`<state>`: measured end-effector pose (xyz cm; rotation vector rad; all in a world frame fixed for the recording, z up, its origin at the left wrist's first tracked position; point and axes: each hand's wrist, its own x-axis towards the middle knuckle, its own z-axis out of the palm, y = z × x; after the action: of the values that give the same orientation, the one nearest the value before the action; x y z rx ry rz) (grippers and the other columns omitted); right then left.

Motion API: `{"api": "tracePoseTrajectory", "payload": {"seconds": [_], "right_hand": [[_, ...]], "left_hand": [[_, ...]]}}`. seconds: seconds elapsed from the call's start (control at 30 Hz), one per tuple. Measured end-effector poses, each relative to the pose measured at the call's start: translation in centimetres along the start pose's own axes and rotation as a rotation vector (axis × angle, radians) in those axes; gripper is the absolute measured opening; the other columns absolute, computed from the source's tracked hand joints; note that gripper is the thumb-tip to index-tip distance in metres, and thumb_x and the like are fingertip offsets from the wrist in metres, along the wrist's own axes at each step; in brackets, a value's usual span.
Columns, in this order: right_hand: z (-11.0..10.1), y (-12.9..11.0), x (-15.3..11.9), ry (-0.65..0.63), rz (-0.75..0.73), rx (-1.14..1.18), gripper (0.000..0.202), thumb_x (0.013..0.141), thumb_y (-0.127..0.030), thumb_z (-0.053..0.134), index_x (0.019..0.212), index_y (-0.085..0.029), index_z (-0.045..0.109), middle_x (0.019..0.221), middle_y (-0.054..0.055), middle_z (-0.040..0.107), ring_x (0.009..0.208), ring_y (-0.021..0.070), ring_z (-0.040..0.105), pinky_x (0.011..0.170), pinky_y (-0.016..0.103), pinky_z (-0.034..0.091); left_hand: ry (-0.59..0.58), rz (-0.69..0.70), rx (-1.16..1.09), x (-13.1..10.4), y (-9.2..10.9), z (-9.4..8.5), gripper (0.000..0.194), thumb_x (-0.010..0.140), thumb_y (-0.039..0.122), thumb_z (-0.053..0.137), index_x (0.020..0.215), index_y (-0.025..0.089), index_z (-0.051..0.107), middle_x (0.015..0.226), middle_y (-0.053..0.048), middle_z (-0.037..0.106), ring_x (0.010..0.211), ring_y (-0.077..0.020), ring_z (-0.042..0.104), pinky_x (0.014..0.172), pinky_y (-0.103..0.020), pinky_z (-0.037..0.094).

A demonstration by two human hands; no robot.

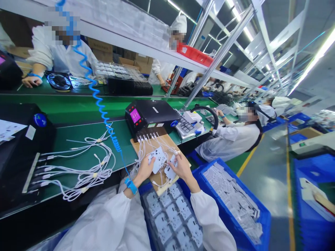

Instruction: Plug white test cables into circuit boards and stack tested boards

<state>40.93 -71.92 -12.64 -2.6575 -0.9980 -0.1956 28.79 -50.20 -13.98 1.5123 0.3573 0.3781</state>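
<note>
My left hand (pixel 146 169), with a blue band at its wrist, is closed on the edge of a white circuit board (pixel 157 159). Just to the right, my right hand (pixel 181 168) pinches a second white board (pixel 171 169) near the cables. Both boards are over a wooden board (pixel 162 186). White cables (pixel 141 153) run across it from a black box (pixel 151 115) with a lit pink screen. Below my hands lies a tray (pixel 146 209) holding several white boards in compartments.
A blue bin (pixel 265 223) full of white pieces stands at the right. Bundled white cables (pixel 96 172) lie on the green table (pixel 78 136) at the left. A coiled blue cord (pixel 98 99) hangs in front. Co-workers sit across the bench and to the right.
</note>
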Motion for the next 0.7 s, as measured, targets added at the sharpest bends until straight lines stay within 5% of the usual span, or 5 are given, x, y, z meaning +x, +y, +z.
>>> {"api": "tracePoseTrajectory", "payload": {"seconds": [0.17,0.37,0.7], "right_hand": [[0.3,0.3,0.0,-0.101,-0.049,0.048,0.037,0.088,-0.050,0.075,0.090,-0.022,0.051,0.101,0.010,0.061,0.094,0.0285,0.061,0.084,0.044,0.049],[-0.1,1.2,0.9,-0.245,-0.108,0.089,0.040,0.077,-0.038,0.086,0.095,-0.022,0.055,0.102,0.008,0.063,0.099,0.0278,0.060,0.087,0.042,0.050],[-1.3,0.9,0.8,-0.308,-0.037,0.093,0.059,0.071,-0.067,0.085,0.095,-0.022,0.057,0.100,0.008,0.062,0.092,0.0269,0.063,0.082,0.042,0.051]], "left_hand": [[-0.005,-0.032,-0.012,0.0,0.2,-0.7,0.045,0.095,0.052,0.062,0.116,0.013,0.071,0.119,-0.015,0.077,0.112,-0.0296,0.071,0.103,-0.044,0.055],[0.014,-0.008,-0.030,0.5,1.0,1.4,0.039,0.099,0.046,0.056,0.118,0.014,0.069,0.121,-0.014,0.076,0.114,-0.0279,0.071,0.102,-0.042,0.055],[0.043,0.041,0.072,0.1,1.6,2.3,0.029,0.099,0.033,0.055,0.118,0.015,0.069,0.123,-0.015,0.075,0.119,-0.0287,0.069,0.106,-0.044,0.054]]}}
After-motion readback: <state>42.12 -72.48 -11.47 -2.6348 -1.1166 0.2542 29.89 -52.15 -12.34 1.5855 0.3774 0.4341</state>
